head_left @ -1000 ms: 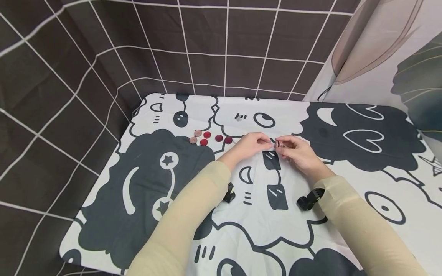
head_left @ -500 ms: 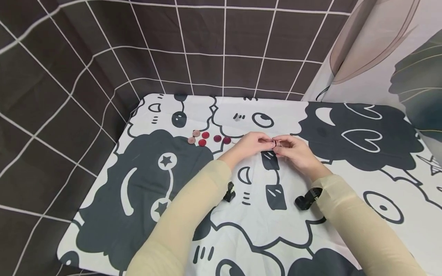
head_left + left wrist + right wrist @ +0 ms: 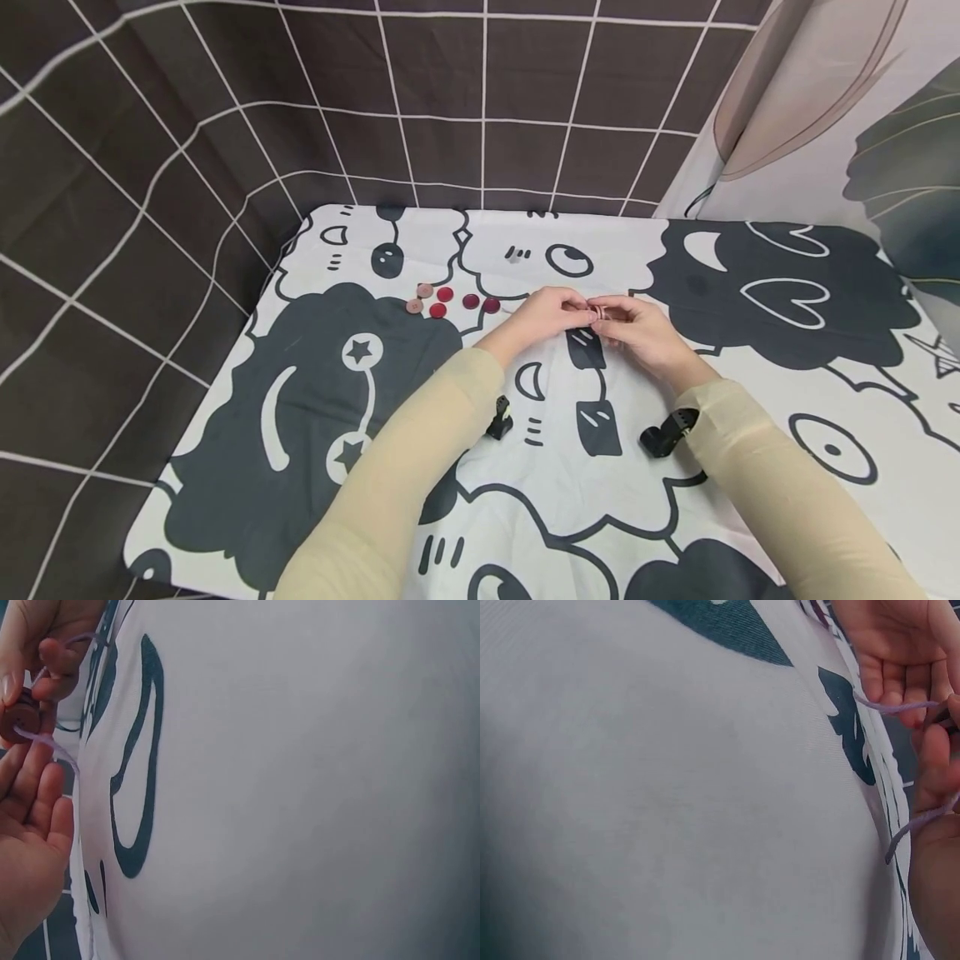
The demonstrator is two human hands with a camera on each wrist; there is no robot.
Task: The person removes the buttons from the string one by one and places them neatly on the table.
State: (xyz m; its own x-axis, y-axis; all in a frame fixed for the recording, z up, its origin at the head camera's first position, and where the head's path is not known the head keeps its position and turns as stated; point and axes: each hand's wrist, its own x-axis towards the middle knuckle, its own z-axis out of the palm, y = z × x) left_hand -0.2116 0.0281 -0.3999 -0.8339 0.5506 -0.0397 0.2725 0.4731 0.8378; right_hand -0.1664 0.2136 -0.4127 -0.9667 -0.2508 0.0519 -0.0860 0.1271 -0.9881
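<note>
Near the middle of the table, my hands meet over a small stack of buttons (image 3: 597,313). My right hand (image 3: 641,333) pinches the stack between thumb and fingertips. From the left, my left hand (image 3: 551,312) has its thumb and index fingertips at the same stack, apparently gripping its near button. In the left wrist view, a reddish-brown button (image 3: 21,720) faces out, with a purple string (image 3: 51,741) coming from its middle. Another length of the string (image 3: 911,829) trails over the right hand in the right wrist view. Fingers hide much of the stack.
Left of my hands lie loose buttons: pinkish-beige (image 3: 424,291), red (image 3: 445,294) and dark red (image 3: 470,301). They rest on a black-and-white cartoon cloth (image 3: 540,492). Behind hangs a dark grid-patterned curtain (image 3: 525,92), with a leaf-patterned one (image 3: 817,108) at right.
The gap between my hands has closed. The right hand and its stack of buttons have moved slightly left to the left fingertips. The loose buttons stay put on the cloth.
</note>
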